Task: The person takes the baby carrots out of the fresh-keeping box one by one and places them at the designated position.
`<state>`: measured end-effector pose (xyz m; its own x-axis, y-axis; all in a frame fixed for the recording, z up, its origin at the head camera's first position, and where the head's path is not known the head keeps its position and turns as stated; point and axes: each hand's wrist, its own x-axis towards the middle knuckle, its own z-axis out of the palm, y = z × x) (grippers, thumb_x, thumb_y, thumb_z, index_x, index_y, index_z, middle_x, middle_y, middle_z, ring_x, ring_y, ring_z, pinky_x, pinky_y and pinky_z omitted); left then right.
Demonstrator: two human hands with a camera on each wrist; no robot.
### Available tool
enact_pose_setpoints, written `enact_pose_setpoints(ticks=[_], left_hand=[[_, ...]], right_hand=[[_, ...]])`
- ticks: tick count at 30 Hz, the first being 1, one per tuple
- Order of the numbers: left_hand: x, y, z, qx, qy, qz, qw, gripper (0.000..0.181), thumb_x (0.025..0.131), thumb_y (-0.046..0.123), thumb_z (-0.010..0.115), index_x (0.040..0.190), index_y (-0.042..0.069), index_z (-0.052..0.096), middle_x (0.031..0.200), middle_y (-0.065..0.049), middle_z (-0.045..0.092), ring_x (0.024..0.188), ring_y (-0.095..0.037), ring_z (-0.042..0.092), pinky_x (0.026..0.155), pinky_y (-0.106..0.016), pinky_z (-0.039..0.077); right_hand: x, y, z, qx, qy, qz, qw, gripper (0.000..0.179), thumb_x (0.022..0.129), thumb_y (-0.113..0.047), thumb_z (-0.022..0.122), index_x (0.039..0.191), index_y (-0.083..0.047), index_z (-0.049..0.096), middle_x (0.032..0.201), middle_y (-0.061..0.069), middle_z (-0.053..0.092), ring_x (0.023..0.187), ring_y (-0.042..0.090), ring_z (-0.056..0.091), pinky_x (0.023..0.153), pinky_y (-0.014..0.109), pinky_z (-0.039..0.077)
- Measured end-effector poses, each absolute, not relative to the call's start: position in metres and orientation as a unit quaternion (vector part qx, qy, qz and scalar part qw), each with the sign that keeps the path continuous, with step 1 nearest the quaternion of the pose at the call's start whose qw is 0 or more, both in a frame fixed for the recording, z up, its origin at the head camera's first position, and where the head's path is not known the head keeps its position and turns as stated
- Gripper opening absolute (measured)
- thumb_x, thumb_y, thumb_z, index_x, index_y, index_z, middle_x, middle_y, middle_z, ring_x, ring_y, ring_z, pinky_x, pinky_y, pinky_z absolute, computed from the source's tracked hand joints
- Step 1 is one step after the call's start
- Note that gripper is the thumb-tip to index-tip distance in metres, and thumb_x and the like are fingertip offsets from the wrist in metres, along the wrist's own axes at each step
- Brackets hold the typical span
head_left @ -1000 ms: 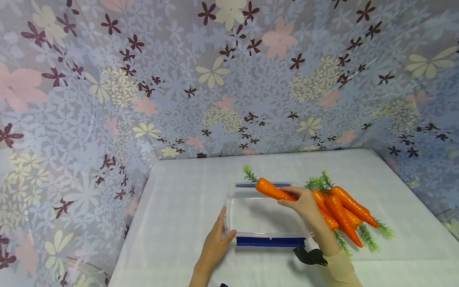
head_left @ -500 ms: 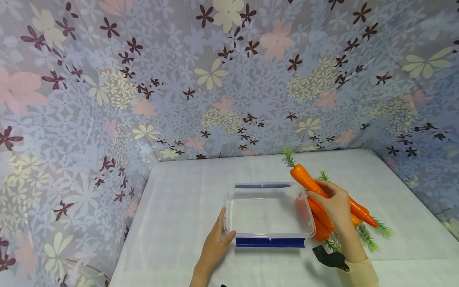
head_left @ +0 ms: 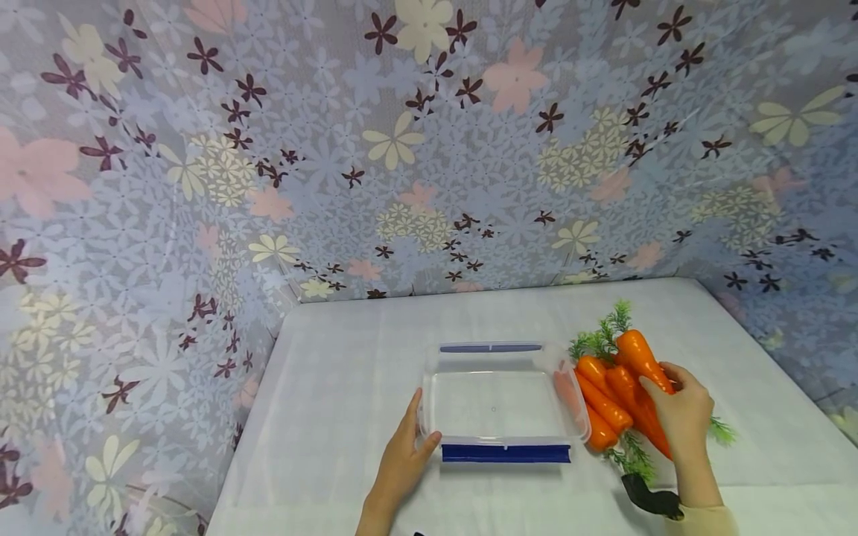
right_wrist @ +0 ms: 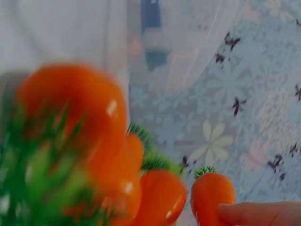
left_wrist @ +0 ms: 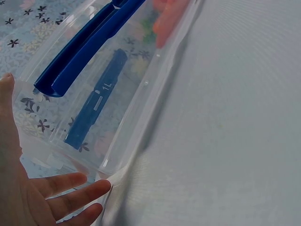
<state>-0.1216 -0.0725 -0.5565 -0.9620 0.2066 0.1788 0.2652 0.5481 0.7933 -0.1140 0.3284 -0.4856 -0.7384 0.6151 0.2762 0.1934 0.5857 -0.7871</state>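
A clear plastic food container [head_left: 496, 409] with blue latch flaps stands in the middle of the white table. At its left side my left hand [head_left: 402, 458] touches the wall, fingers straight and thumb at the near corner. In the left wrist view, that hand's spread fingers [left_wrist: 77, 197] lie beside the container's end. My right hand [head_left: 687, 409] grips an orange carrot [head_left: 640, 356] with a green leafy top, by its lower part, over the right side of the carrot pile [head_left: 606, 402]. In the right wrist view a fingertip presses the carrot [right_wrist: 211, 193]; the thumb is hidden.
Several carrots lie heaped just right of the container, some seen through its wall. A front blue flap [head_left: 506, 453] hangs from the container. Flowered cloth [head_left: 429, 149] rises behind the table [head_left: 348, 372]. A black strap [head_left: 650, 497] is on the right wrist.
My right hand has moved right with the carrot, from above the container to the pile's right side. The left hand and the container have stayed in place.
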Motion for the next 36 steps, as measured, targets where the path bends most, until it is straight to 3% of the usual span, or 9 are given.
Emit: enact_pose_setpoints(ticks=[7,11,14,20,25,29,36], left_hand=[[-0.122,-0.073,-0.556,-0.137,-0.878,-0.458,0.036,0.076,0.091,0.041,0.057,0.154,0.026,0.017,0.151,-0.014,0.038,0.109,-0.037,0.062,0.085,-0.055,0.049],[-0.122,-0.073,-0.555,-0.139,-0.876,-0.460,0.035,0.075,0.092,0.045,0.056,0.153,0.031,0.015,0.152,-0.013,0.037,0.111,-0.037,0.061,0.086,-0.055,0.049],[-0.122,-0.073,-0.554,-0.139,-0.875,-0.462,0.036,0.075,0.092,0.046,0.056,0.153,0.032,0.014,0.153,-0.012,0.036,0.113,-0.037,0.060,0.088,-0.055,0.048],[-0.121,-0.072,-0.554,-0.137,-0.874,-0.464,0.035,0.075,0.091,0.044,0.056,0.153,0.030,0.016,0.152,-0.013,0.037,0.114,-0.039,0.060,0.088,-0.057,0.047],[-0.121,-0.072,-0.553,-0.134,-0.879,-0.457,0.032,0.076,0.091,0.039,0.058,0.153,0.032,0.015,0.151,-0.014,0.039,0.111,-0.038,0.061,0.086,-0.056,0.048],[-0.122,-0.071,-0.552,-0.131,-0.880,-0.454,0.031,0.077,0.090,0.035,0.059,0.153,0.032,0.015,0.151,-0.014,0.039,0.111,-0.037,0.061,0.086,-0.056,0.048],[-0.121,-0.072,-0.551,-0.131,-0.879,-0.458,0.027,0.076,0.091,0.044,0.056,0.153,0.032,0.015,0.151,-0.014,0.039,0.111,-0.037,0.061,0.086,-0.056,0.048]], right_hand=[[-0.109,0.345,-0.498,-0.247,-0.862,0.360,0.257,0.037,0.083,-0.011,0.071,0.114,0.006,0.064,0.104,0.031,0.065,0.063,-0.021,0.030,0.057,0.009,0.030],[-0.108,0.347,-0.500,-0.244,-0.870,0.353,0.243,0.037,0.083,-0.009,0.070,0.115,0.007,0.062,0.106,0.032,0.065,0.072,0.013,0.058,0.059,0.013,0.032],[-0.107,0.347,-0.503,-0.238,-0.877,0.348,0.228,0.039,0.083,-0.008,0.069,0.119,0.007,0.061,0.111,0.032,0.064,0.094,0.041,0.057,0.065,0.020,0.035],[-0.105,0.347,-0.507,-0.222,-0.887,0.340,0.220,0.043,0.081,-0.006,0.070,0.119,0.010,0.059,0.108,0.035,0.063,0.095,0.047,0.057,0.069,0.035,0.042],[-0.104,0.347,-0.508,-0.212,-0.899,0.328,0.198,0.044,0.082,-0.007,0.067,0.119,0.014,0.056,0.101,0.037,0.062,0.087,0.047,0.058,0.061,0.032,0.041],[-0.104,0.347,-0.509,-0.202,-0.904,0.326,0.191,0.043,0.084,-0.009,0.066,0.119,0.014,0.056,0.102,0.037,0.061,0.089,0.046,0.058,0.064,0.034,0.042],[-0.104,0.346,-0.510,-0.186,-0.909,0.320,0.191,0.041,0.086,-0.011,0.064,0.116,0.015,0.056,0.100,0.037,0.061,0.086,0.046,0.058,0.063,0.036,0.043]])
